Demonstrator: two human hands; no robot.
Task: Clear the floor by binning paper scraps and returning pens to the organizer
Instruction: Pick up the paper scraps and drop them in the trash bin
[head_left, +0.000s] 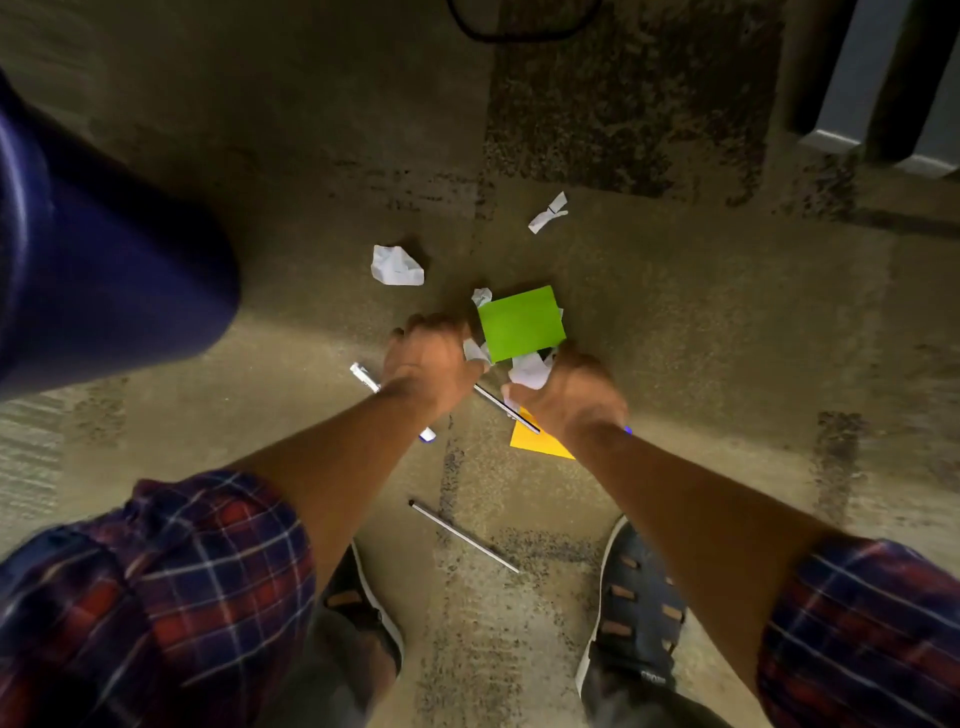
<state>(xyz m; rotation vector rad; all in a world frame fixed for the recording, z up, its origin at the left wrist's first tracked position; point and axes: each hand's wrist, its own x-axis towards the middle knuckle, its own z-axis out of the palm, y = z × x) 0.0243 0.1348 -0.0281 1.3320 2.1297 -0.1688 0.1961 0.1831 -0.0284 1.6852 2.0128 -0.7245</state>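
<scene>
Both my hands reach down to a pile of litter on the carpet. My left hand (431, 361) is closed around a white crumpled paper scrap (475, 351). My right hand (569, 392) is closed around another white crumpled scrap (530, 370). A green paper square (521, 323) lies just beyond both hands, and a yellow paper piece (537, 441) sits under my right wrist. A thin silver pen (506, 408) lies between the hands. A white pen (363, 376) is partly hidden under my left wrist. Another silver pen (462, 536) lies nearer my feet.
A dark blue bin (104, 270) stands at the left. More crumpled white scraps lie farther out: one (396, 266) and a twisted one (548, 213). My shoes (641, 608) are at the bottom. Grey furniture legs (852, 104) stand top right; a black cable (519, 31) loops at top.
</scene>
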